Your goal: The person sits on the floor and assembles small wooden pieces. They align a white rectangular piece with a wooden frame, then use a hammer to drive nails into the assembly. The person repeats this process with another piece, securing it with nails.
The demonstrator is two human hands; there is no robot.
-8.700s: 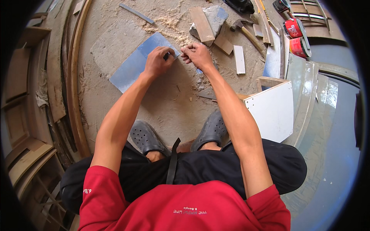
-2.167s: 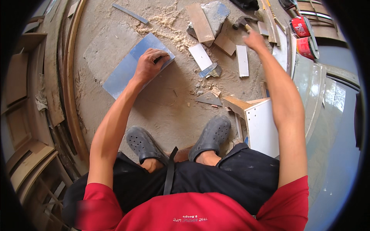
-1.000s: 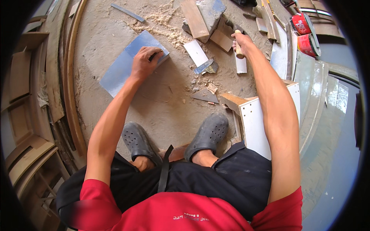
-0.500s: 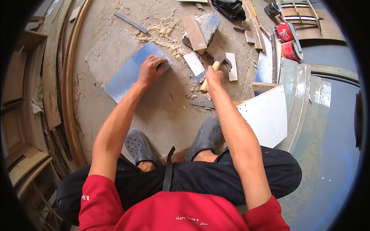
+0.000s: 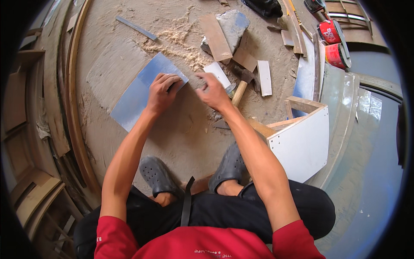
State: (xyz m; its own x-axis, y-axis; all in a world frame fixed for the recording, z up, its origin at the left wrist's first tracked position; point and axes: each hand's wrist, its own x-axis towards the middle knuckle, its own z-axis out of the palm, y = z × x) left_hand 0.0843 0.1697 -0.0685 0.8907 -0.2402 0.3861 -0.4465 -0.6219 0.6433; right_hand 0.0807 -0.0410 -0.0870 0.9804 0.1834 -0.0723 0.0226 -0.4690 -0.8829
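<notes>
A blue panel (image 5: 144,88) is on the floor in front of me, its near right side casting a shadow. My left hand (image 5: 164,90) rests on that side with curled fingers; whatever they pinch is hidden. Just to the right, my right hand (image 5: 212,91) is open and slightly blurred, thumb and fingers apart and holding nothing. Beyond its wrist lies a hammer (image 5: 239,93), wooden handle toward me and dark head among the offcuts. White strips (image 5: 265,77) and a small brown board (image 5: 244,59) are beside the hammer head.
A stone block (image 5: 233,28) with a wooden board (image 5: 215,38) leaning on it stands farther off. On the right are a white-sided wooden box (image 5: 299,140) and red cans (image 5: 337,56). A metal bar (image 5: 136,27) lies near sawdust (image 5: 181,41). Long timber (image 5: 73,95) lines the left.
My right hand has let go of the hammer, which now lies on the floor, and has moved left toward the panel. My left hand stays on the panel. The view has shifted slightly.
</notes>
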